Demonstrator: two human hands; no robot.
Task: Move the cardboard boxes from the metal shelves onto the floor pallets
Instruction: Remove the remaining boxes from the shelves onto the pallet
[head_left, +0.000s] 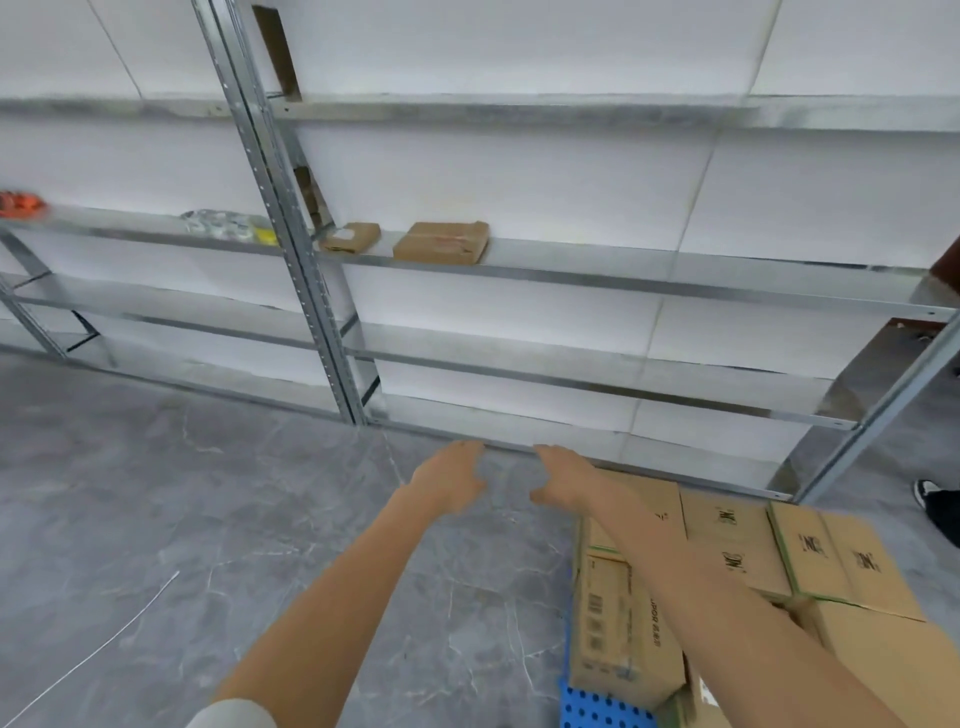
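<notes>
Now the left hand (453, 480) and right hand (563, 480) hover apart, fingers loose and empty, low before the metal shelves (623, 273). Two cardboard boxes (441, 241) sit on the middle shelf. Stacked boxes (810, 551) crowd a blue pallet (597, 709) just in front of the shelves, under the right forearm.

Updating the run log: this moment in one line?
left hand open | right hand open | two boxes on shelf | stacked boxes on pallet
</notes>
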